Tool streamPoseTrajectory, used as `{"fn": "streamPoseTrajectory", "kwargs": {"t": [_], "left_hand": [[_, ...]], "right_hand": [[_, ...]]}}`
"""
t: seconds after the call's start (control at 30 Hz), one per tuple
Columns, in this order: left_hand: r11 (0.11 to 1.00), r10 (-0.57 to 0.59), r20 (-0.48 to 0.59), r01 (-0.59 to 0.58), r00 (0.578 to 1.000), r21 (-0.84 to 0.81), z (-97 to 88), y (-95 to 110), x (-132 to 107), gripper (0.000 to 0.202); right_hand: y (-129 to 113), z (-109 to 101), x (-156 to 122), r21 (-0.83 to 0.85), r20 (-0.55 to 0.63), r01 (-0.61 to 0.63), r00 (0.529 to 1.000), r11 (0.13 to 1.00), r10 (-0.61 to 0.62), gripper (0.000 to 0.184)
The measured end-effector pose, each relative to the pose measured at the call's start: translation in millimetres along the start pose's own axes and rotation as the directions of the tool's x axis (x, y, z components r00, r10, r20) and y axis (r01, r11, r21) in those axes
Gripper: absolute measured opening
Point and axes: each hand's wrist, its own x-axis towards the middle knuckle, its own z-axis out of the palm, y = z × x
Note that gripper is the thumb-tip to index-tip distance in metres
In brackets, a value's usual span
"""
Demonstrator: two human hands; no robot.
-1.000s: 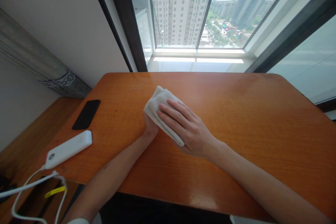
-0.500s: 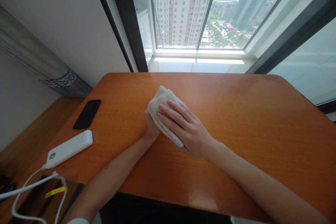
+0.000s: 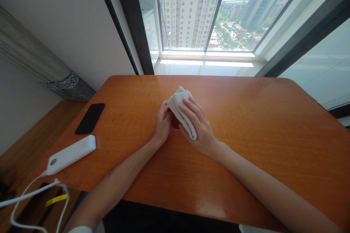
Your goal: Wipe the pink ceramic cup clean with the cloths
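A folded white cloth (image 3: 180,103) is in my right hand (image 3: 201,131), whose fingers lie bent over its top and right side. Just to the left, my left hand (image 3: 162,123) is closed, with its thumb side up against the cloth's left edge. Between the two hands, under the cloth, part of a dark red, rounded thing (image 3: 175,123) shows; my left fingers curl about it. Most of it is covered by the cloth and hands, so its kind cannot be made out. Both hands are over the middle of the orange-brown wooden table (image 3: 246,134).
A black phone (image 3: 90,118) lies flat on the table's left side. Nearer to me is a white power strip or adapter (image 3: 71,154), with white cables (image 3: 30,193) running off the left edge. Behind the table are a window (image 3: 205,18) and a gathered curtain (image 3: 41,51).
Both hands and the cloth have shifted right and slightly away from me. My left hand has turned, so its thumb side and the dark red thing now show beneath the cloth.
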Motion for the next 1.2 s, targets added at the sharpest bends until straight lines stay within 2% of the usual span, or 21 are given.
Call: {"fn": "streamPoseTrajectory", "kwargs": {"t": [0.07,0.13,0.17,0.23,0.33,0.4,0.5,0.6,0.7,0.77,0.83,0.87,0.93,1.03,1.07,1.1,1.13,1.2], "left_hand": [[0.999,-0.014,0.048,0.012,0.999,0.035,4.8,3,-5,0.032],[0.994,-0.074,0.136,0.062,0.988,0.085,7.5,6,-10,0.039],[0.989,-0.123,0.187,0.105,0.975,0.104,7.6,8,-12,0.043],[0.969,-0.240,0.291,0.211,0.926,0.128,5.9,11,-14,0.047],[0.932,-0.361,0.397,0.332,0.844,0.143,2.5,13,-14,0.054],[0.923,-0.383,0.409,0.355,0.828,0.147,2.4,12,-14,0.051],[0.925,-0.378,0.323,0.362,0.867,0.113,5.7,8,-15,0.036],[0.939,-0.337,0.208,0.345,0.918,-0.005,9.5,5,-16,0.033],[0.947,-0.293,0.136,0.307,0.946,-0.095,11.2,8,-15,0.038],[0.947,-0.289,0.114,0.301,0.951,-0.110,11.7,12,-15,0.039],[0.947,-0.293,0.114,0.305,0.949,-0.103,12.1,14,-14,0.041],[0.948,-0.294,0.117,0.305,0.949,-0.093,12.5,14,-14,0.041],[0.954,-0.286,0.117,0.294,0.951,-0.062,13.5,12,-14,0.038],[0.980,-0.197,0.110,0.199,0.974,-0.008,15.3,6,-13,0.037],[0.987,-0.160,0.113,0.161,0.981,0.001,15.7,4,-12,0.038],[0.992,-0.129,0.111,0.130,0.985,-0.002,16.0,3,-11,0.040],[0.993,-0.111,0.104,0.114,0.988,-0.015,16.0,3,-11,0.042],[0.991,-0.120,0.078,0.124,0.990,-0.048,15.5,4,-9,0.043]], "right_hand": [[15,0,-4,0.126,-0.144,-0.145,0.976,0.981,0.163,0.056],[30,-3,-7,0.280,-0.163,-0.282,0.928,0.918,0.335,0.045],[36,-6,-7,0.349,-0.120,-0.335,0.910,0.875,0.396,0.042],[45,-14,-6,0.446,0.024,-0.402,0.899,0.800,0.438,0.039],[47,-27,3,0.502,0.241,-0.448,0.894,0.739,0.378,0.040],[44,-33,11,0.496,0.319,-0.455,0.888,0.740,0.332,0.041],[36,-34,21,0.449,0.318,-0.430,0.896,0.783,0.310,0.038],[23,-23,19,0.415,0.221,-0.421,0.907,0.807,0.359,0.035],[0,-1,2,0.370,0.027,-0.386,0.914,0.845,0.406,0.040],[-15,13,-11,0.297,-0.137,-0.361,0.900,0.884,0.413,0.045],[-22,20,-17,0.251,-0.224,-0.367,0.878,0.896,0.423,0.051],[-22,19,-16,0.260,-0.231,-0.377,0.870,0.889,0.436,0.051],[-15,11,-5,0.336,-0.161,-0.414,0.860,0.846,0.485,0.043],[1,-7,16,0.453,0.110,-0.535,0.827,0.713,0.551,0.031],[3,-9,19,0.460,0.167,-0.560,0.817,0.689,0.552,0.031],[3,-9,18,0.456,0.172,-0.561,0.817,0.691,0.550,0.032],[0,-7,13,0.442,0.128,-0.540,0.828,0.716,0.545,0.034],[-11,4,-2,0.371,-0.055,-0.461,0.855,0.806,0.515,0.042]]}}
